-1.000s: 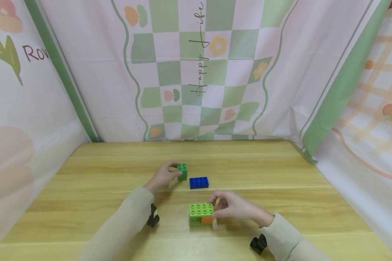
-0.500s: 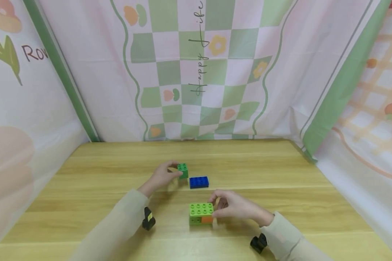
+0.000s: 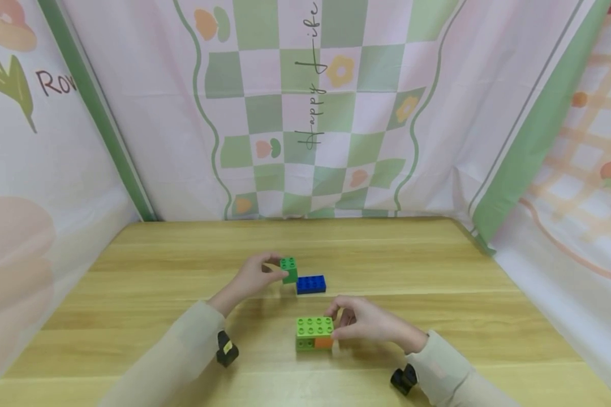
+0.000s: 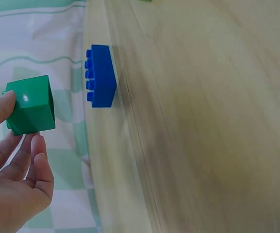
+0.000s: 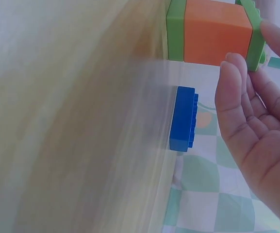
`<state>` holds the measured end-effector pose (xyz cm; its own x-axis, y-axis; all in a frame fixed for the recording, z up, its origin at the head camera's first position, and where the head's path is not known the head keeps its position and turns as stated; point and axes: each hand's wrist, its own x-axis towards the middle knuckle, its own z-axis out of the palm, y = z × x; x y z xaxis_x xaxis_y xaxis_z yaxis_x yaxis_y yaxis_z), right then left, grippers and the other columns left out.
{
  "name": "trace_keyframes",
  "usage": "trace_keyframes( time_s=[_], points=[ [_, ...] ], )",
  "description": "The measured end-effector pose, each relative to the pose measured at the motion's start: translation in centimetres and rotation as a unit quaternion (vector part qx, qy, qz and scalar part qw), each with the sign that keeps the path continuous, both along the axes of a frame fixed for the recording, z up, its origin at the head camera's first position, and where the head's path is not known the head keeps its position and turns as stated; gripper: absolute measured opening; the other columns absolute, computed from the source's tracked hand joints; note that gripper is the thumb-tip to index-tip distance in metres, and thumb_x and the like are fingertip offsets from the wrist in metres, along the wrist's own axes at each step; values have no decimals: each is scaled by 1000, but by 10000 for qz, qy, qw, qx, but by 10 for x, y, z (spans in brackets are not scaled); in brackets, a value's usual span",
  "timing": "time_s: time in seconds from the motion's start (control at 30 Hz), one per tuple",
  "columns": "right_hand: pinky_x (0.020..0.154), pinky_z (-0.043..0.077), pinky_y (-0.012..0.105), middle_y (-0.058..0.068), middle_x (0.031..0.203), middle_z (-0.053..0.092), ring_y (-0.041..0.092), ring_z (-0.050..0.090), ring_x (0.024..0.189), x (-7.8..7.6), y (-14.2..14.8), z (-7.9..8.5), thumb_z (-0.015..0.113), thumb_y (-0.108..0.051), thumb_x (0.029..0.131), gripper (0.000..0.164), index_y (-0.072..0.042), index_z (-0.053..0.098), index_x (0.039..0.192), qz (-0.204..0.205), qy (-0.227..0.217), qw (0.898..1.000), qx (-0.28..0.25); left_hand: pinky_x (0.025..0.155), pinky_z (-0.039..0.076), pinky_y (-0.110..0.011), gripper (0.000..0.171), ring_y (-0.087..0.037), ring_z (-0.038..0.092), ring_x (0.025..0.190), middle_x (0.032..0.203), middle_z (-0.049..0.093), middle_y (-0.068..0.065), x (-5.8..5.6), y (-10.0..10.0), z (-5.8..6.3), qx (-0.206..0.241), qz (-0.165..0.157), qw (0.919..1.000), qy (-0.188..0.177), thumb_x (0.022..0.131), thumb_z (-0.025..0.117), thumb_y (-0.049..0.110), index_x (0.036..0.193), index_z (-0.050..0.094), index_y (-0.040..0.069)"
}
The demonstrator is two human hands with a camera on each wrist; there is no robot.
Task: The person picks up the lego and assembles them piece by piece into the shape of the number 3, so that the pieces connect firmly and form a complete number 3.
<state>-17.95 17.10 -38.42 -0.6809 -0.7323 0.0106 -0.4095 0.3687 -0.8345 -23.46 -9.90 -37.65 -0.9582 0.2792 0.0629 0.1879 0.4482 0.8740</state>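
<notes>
A tall green toy building brick (image 3: 289, 271) with studs on top is pinched between thumb and fingers of my left hand (image 3: 252, 280). In the left wrist view the brick (image 4: 33, 104) is tilted slightly, its smooth sides facing the camera. Just to its right, a blue brick (image 3: 311, 284) lies on the table, studs up. Nearer to me stands a stack of bricks (image 3: 314, 333): lime green above and below, an orange brick (image 5: 217, 31) between them at the right end. My right hand (image 3: 369, 322) holds the stack's right end, thumb in front and index finger behind.
The wooden table (image 3: 417, 260) runs back to a hanging checkered cloth (image 3: 305, 113). Printed cloths also hang at the left and right sides. A black wrist camera (image 3: 226, 349) sits by the left sleeve, another black camera (image 3: 403, 379) by the right.
My left hand has carried the green brick slightly right, closer to the blue brick, while its forearm swung left. The right hand and the stack keep their place.
</notes>
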Motion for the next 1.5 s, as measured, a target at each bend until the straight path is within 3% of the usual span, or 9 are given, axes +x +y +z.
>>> trace_keyframes(
  time_s=[0.53, 0.8, 1.5],
  points=[
    [68, 50, 29, 1, 95, 56, 13, 57, 74, 0, 0, -1, 69, -16, 83, 26, -6, 58, 104, -3, 88, 10000, 39, 66, 49, -30, 37, -18, 56, 84, 105, 59, -5, 28, 8, 14, 32, -561, 9978, 362, 84, 68, 22, 116, 58, 6],
    [68, 50, 29, 1, 96, 56, 12, 58, 74, 0, 0, -1, 69, -16, 83, 26, -6, 57, 104, 26, 137, 9999, 15, 66, 49, -30, 35, -19, 56, 83, 105, 59, -4, 37, 11, 21, 19, -646, 9968, 468, 84, 68, 20, 115, 58, 6],
    [70, 50, 29, 2, 95, 56, 13, 57, 75, 0, 0, -1, 69, -15, 82, 27, -5, 58, 104, -26, 42, 10000, -39, 68, 49, -27, 36, -13, 55, 79, 99, 59, 1, 53, 25, 15, 62, -891, 9936, 687, 83, 69, 21, 114, 58, 5]
  ],
)
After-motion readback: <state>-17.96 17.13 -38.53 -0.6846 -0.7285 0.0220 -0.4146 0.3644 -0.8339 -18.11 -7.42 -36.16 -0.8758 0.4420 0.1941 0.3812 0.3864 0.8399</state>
